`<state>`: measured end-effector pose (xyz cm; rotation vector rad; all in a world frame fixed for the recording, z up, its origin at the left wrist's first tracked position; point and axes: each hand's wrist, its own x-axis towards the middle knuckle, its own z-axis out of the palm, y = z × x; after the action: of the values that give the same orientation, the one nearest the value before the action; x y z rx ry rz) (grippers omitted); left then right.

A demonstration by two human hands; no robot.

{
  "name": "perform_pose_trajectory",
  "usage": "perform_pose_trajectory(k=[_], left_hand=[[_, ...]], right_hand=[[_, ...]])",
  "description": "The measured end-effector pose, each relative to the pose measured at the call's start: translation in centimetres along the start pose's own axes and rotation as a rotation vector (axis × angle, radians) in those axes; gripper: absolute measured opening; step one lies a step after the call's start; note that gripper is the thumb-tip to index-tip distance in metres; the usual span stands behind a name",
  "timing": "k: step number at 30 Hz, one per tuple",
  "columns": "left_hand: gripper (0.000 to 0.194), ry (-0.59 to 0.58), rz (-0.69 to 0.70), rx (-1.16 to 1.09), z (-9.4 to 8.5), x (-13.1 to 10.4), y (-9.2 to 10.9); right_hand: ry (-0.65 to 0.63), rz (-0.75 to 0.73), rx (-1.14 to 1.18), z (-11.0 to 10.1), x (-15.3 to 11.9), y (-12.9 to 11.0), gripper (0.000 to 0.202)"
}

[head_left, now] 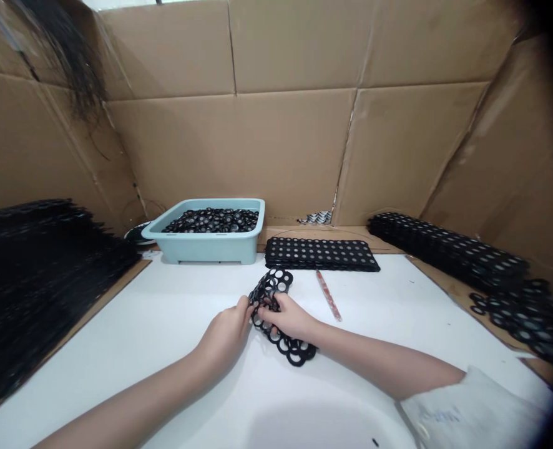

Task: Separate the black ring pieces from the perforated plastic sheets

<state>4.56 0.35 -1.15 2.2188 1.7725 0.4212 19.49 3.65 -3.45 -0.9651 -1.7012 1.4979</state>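
Observation:
A black sheet of linked rings is held above the middle of the white table, folded and bunched between both hands. My left hand pinches its left edge, fingers closed. My right hand grips it from the right, with thumb and fingers wrapped on the rings. Part of the sheet hangs down to the lower right, and another part sticks up above the fingers. Where the fingertips meet, the rings are partly hidden.
Behind stands a blue basin of loose black rings. Right of it lie a flat ring stack and a red-and-white stick. Black piles line the right side; a dark heap fills the left. Cardboard walls surround the table.

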Motion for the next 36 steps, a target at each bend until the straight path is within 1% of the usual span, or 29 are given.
perform_pose_trajectory(k=[3,6,9,12,13,15,17,19,21,22,23,25,26,27,28,29,31,32,34,36], left_hand=[[0.020,-0.006,-0.019,-0.089,0.1,0.0,-0.1],[0.025,-0.017,0.019,-0.252,-0.1,0.0,-0.2],[0.029,-0.090,0.051,-0.475,-0.3,0.1,-0.4],[0.031,-0.179,0.017,-0.681,-0.2,-0.1,-0.5],[0.031,-0.191,-0.003,-0.729,0.0,-0.2,-0.4],[0.031,-0.180,-0.044,-0.780,0.3,-0.3,-0.3],[0.031,-0.130,-0.079,-0.796,0.3,-0.2,-0.3],[0.029,-0.060,-0.119,-0.824,-0.3,0.4,-0.9],[0.025,0.073,-0.182,-0.880,-1.7,1.3,-2.1],[0.023,0.196,-0.220,-0.915,-2.5,1.9,-2.9],[0.022,0.284,-0.241,-0.924,-3.4,2.3,-3.6],[0.023,0.395,-0.257,-0.914,-4.6,2.7,-4.6],[0.023,0.427,-0.254,-0.885,-4.8,2.6,-4.6],[0.022,0.440,-0.231,-0.822,-4.8,2.3,-4.5],[0.022,0.433,-0.182,-0.706,-4.5,1.9,-4.0],[0.022,0.409,-0.114,-0.583,-4.0,1.4,-3.5],[0.022,0.296,0.005,-0.408,-2.7,0.5,-2.2],[0.022,0.232,0.037,-0.357,-2.0,0.2,-1.7],[0.020,0.127,0.036,-0.297,-1.1,-0.3,-1.0],[0.019,0.074,0.006,-0.277,-0.7,-0.4,-0.9]], right_hand=[[0.002,0.003,0.038,0.0,0.0,-0.1,0.018],[-0.006,-0.004,0.052,-0.1,0.0,-0.3,0.020],[-0.061,-0.012,0.070,-0.2,0.0,-0.4,0.022],[-0.118,0.002,0.095,-0.2,-0.2,-0.7,0.024],[-0.121,0.008,0.098,-0.3,-0.3,-0.8,0.025],[-0.120,0.010,0.070,-0.4,-0.4,-1.1,0.027],[-0.134,-0.005,0.016,-0.5,-0.5,-1.4,0.027],[-0.122,-0.006,-0.023,-0.7,-0.5,-1.5,0.024],[-0.083,0.021,-0.028,-0.8,-0.5,-1.5,0.024],[-0.062,0.031,-0.030,-0.8,-0.5,-1.5,0.024],[-0.044,0.037,-0.036,-0.7,-0.5,-1.5,0.024],[-0.041,0.045,-0.061,-0.5,-0.6,-1.4,0.025],[-0.051,0.052,-0.074,-0.4,-0.6,-1.4,0.026],[-0.062,0.061,-0.081,-0.3,-0.6,-1.4,0.029],[-0.080,0.070,-0.082,-0.2,-0.6,-1.3,0.030],[-0.094,0.078,-0.080,-0.1,-0.6,-1.3,0.031],[-0.088,0.092,-0.065,0.2,-0.6,-1.3,0.029],[-0.081,0.096,-0.063,0.3,-0.6,-1.2,0.029],[-0.089,0.087,-0.069,0.6,-0.7,-1.0,0.028],[-0.131,0.042,-0.069,0.6,-0.8,-0.8,0.026]])
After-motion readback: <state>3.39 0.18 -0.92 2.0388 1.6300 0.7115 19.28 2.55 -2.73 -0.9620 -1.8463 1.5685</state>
